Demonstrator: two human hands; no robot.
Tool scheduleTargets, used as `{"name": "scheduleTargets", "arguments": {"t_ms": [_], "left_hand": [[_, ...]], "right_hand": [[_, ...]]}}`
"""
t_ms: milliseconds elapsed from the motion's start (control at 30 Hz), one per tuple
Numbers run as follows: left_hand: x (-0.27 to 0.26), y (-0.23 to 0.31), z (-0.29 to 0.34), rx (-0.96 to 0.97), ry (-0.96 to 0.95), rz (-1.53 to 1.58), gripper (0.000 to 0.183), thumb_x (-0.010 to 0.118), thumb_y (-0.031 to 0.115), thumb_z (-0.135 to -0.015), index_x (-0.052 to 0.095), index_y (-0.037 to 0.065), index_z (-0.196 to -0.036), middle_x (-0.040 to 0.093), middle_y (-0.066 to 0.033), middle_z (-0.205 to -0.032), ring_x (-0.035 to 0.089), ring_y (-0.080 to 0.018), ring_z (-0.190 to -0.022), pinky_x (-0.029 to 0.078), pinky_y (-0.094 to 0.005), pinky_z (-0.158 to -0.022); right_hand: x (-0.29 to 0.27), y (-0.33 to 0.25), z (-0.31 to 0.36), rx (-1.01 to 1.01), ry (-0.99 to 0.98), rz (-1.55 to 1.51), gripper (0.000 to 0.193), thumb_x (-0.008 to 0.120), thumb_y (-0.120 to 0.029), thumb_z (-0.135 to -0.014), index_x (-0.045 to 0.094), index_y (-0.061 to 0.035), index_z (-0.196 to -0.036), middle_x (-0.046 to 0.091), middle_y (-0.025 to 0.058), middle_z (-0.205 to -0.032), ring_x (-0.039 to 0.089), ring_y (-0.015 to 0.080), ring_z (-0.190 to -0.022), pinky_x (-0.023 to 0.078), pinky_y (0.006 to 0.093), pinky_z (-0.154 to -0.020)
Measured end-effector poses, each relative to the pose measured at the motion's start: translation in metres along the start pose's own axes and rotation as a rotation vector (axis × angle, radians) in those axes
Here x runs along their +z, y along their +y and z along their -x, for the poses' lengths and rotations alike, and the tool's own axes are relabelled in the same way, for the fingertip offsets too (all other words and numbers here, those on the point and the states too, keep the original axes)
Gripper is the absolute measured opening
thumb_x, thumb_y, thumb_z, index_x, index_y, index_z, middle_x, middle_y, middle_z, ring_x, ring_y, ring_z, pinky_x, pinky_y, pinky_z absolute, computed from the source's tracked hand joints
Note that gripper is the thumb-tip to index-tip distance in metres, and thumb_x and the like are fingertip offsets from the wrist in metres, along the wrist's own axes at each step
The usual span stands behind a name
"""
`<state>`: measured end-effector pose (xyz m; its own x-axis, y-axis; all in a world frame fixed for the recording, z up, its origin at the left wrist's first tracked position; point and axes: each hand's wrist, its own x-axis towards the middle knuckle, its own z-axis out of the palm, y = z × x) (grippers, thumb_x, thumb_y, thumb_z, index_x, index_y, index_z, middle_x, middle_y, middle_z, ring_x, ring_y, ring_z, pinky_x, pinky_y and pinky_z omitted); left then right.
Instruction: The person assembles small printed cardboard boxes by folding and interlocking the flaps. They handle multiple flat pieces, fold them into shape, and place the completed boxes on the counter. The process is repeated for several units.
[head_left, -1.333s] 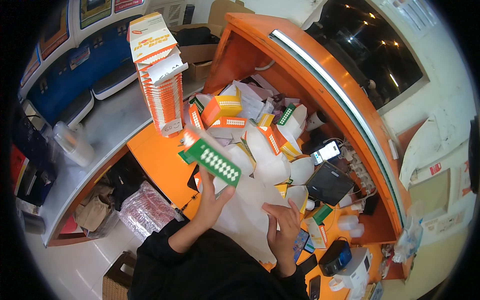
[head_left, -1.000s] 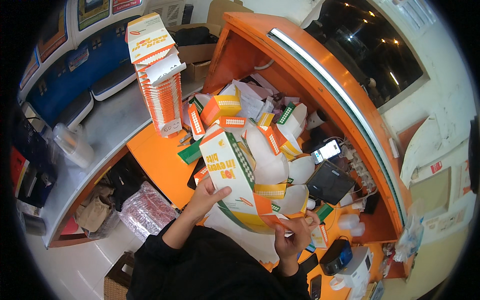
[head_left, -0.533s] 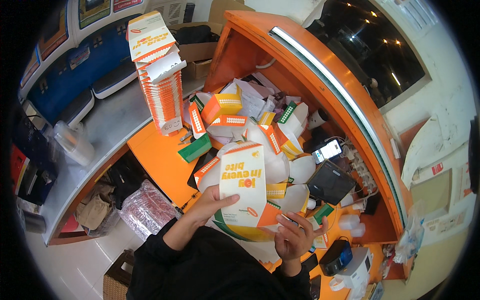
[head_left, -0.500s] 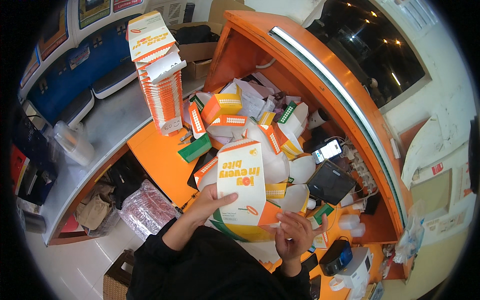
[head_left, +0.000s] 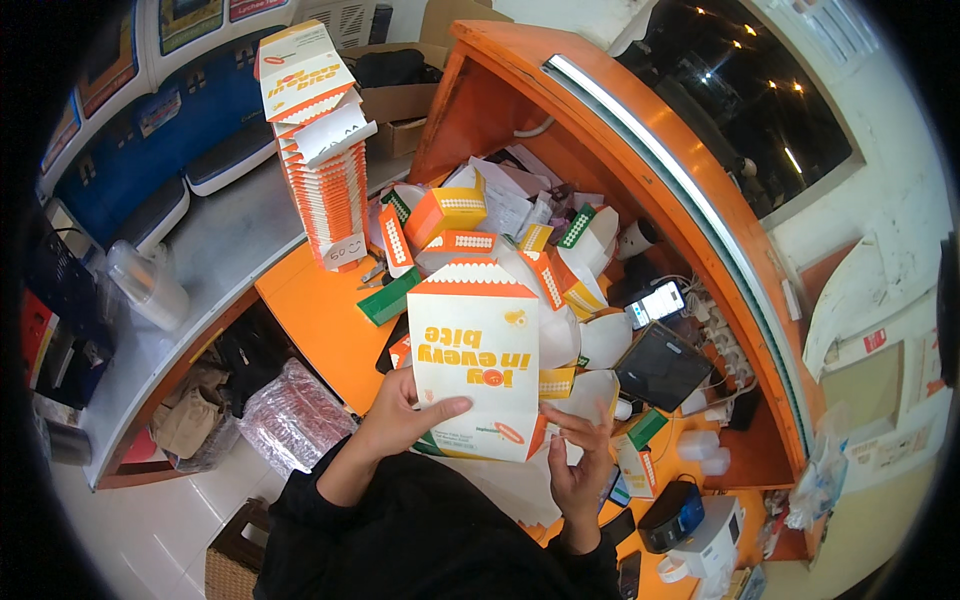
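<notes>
My left hand [head_left: 392, 425] grips a white paper food box [head_left: 470, 320] by its lower left edge, with the thumb across its front. The box has an orange scalloped flap at the top and orange and yellow print, upside down to me. My right hand [head_left: 582, 470] is at the box's lower right corner, its fingers apart and slightly blurred; whether a fingertip touches the box I cannot tell. Behind it lies a heap of opened white boxes [head_left: 590, 345] with orange, green and yellow ends. A tall stack of nested boxes [head_left: 330, 190] stands at the far left.
An orange counter [head_left: 310, 300] runs under the heap, with an orange cabinet [head_left: 640, 150] behind. To the right are a lit phone [head_left: 655, 303], a black tablet [head_left: 663, 365], cables and a white card machine [head_left: 710, 530]. Plastic cups [head_left: 147, 285] stand on the grey counter at left.
The box has turned to face me more squarely and shifted slightly left. My right hand's fingers have come away from the pinch at the box's corner and spread.
</notes>
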<state>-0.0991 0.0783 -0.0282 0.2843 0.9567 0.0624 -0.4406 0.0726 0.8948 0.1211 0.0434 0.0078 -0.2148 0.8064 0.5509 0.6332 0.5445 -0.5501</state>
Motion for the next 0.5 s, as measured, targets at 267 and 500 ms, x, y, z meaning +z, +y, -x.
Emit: {"name": "scheduleTargets", "arguments": {"t_ms": [267,500], "left_hand": [[-0.0020,0.0014,0.0023,-0.020,-0.057,0.012,0.028,0.064,0.008,-0.082,0.056,-0.003,-0.107,0.064,-0.0089,-0.101,0.060,-0.0110,-0.087,0.048,-0.0248,-0.077],[0.0016,-0.0025,0.0011,0.015,-0.032,0.067,0.029,0.064,0.008,-0.081,0.056,-0.004,-0.107,0.064,-0.0096,-0.101,0.061,-0.0122,-0.087,0.048,-0.0264,-0.077]], "right_hand": [[0.0048,0.0087,0.0039,0.146,-0.141,-0.549,0.018,0.053,0.004,-0.082,0.045,-0.0074,-0.093,0.062,0.0143,-0.096,0.061,0.0230,-0.092,0.030,0.0506,-0.101],[0.0088,0.0005,0.0035,-0.021,0.054,-0.314,0.016,0.049,0.004,-0.084,0.040,-0.0065,-0.091,0.059,0.0149,-0.092,0.057,0.0205,-0.094,0.025,0.0531,-0.104]]}}
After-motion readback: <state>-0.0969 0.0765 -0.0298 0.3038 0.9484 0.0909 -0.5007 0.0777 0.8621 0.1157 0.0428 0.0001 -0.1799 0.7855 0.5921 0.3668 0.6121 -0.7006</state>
